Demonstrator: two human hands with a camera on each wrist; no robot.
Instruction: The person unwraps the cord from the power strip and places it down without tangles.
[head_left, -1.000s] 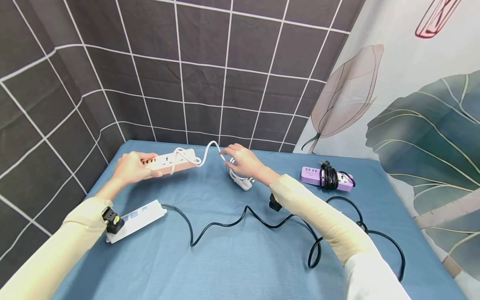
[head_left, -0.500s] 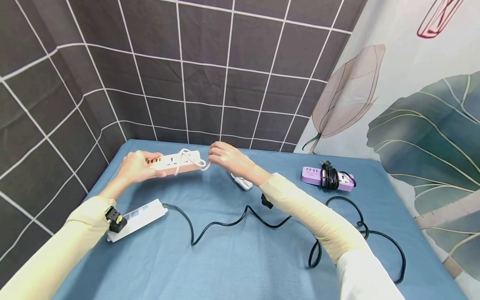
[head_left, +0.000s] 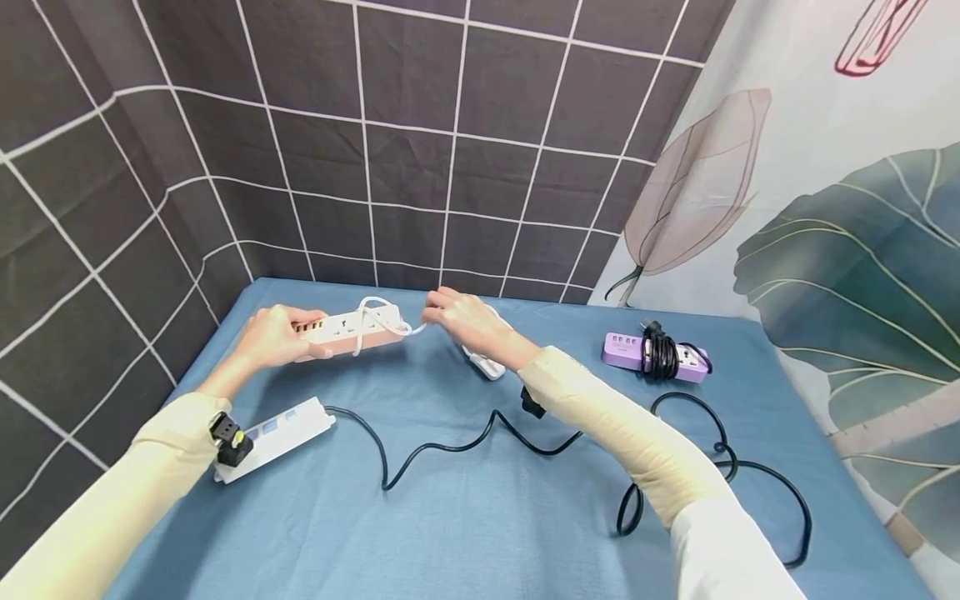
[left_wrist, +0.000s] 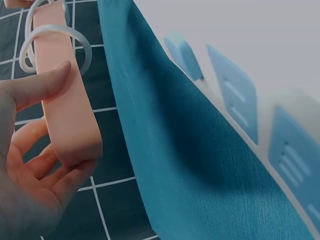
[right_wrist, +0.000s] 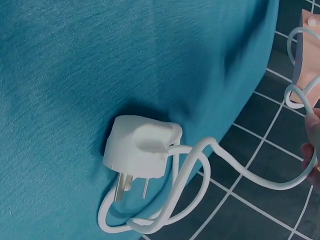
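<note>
My left hand (head_left: 272, 335) grips the left end of a pink-sided white power strip (head_left: 352, 328), held above the table. In the left wrist view the thumb lies along the pink side (left_wrist: 70, 110) and the fingers curl beneath. A white cord (right_wrist: 280, 185) loops around the strip's right part. Just right of the strip, my right hand (head_left: 468, 321) pinches that cord; its fingertips show only partly at the edge of the right wrist view. The cord's white plug (right_wrist: 140, 147) lies on the blue cloth, prongs showing, beside loose loops of cord.
A white power strip (head_left: 281, 437) lies near my left forearm, its black cord (head_left: 450, 450) snaking rightward across the blue-covered table (head_left: 480, 533). A purple power strip (head_left: 621, 351) wrapped in black cord sits at the right. A dark gridded curtain (head_left: 405, 167) stands behind.
My right hand has moved left toward the pink-sided strip with the cord, then slightly back right. The cord's raised arc has gone, and the strip has shifted slightly right in my left hand.
</note>
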